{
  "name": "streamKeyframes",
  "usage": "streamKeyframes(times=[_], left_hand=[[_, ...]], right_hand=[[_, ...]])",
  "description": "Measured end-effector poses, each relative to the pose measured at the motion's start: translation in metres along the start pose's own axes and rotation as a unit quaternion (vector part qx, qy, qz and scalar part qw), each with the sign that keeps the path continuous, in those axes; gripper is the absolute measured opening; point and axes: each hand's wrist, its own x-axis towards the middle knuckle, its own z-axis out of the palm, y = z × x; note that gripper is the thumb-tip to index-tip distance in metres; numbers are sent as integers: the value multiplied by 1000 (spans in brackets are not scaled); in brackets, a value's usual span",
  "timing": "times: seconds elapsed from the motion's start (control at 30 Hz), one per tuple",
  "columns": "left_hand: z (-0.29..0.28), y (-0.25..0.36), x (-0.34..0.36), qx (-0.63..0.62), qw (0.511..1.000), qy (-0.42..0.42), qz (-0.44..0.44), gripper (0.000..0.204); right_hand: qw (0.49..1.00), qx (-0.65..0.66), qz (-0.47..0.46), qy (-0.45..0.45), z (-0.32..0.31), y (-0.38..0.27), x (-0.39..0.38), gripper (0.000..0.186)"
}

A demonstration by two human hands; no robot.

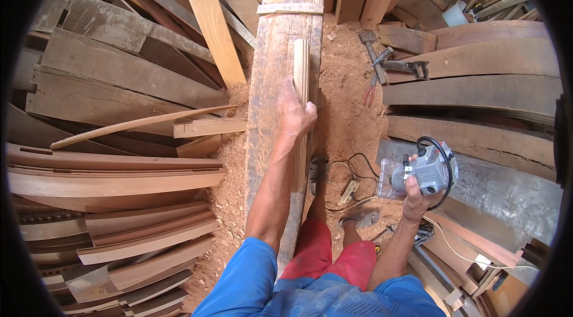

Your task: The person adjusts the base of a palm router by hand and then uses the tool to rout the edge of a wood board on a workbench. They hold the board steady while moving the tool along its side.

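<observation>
A long pale wooden moulding strip (301,60) with grooved edges lies lengthwise on the worn wooden bench (268,78). My left hand (296,109) grips it around the middle, fingers wrapped over its sides. Off to the right of the bench, my right hand (416,197) holds a grey trim router (425,171) with a clear plastic base and a black cord looping from its top. The router is tilted on its side, apart from the strip. My palm and the tool's body hide most of the right fingers.
A wooden batten (290,9) crosses the bench's far end. A hammer (373,54) and red-handled pliers (370,91) lie in the sawdust. A power socket (350,191) with cords sits near my feet. Stacked boards (119,72) line the left, with more planks (477,90) on the right.
</observation>
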Motion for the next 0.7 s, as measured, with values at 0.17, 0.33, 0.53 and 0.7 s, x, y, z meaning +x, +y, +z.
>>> streamKeyframes(times=[0.17, 0.33, 0.53, 0.7], left_hand=[[2, 4, 1, 30, 999, 0, -12, 63], [-8, 17, 3, 18, 997, -38, -70, 66], [-20, -2, 7, 106, 983, -86, 127, 67], [-31, 0, 6, 193, 974, -101, 55, 70]], right_hand=[[1000, 5, 7, 9, 7, -5, 0, 78], [1000, 11, 0, 9, 8, -6, 1, 80], [1000, 7, 4, 2, 3, -5, -1, 80], [1000, 17, 8, 13, 4, -7, -4, 78]])
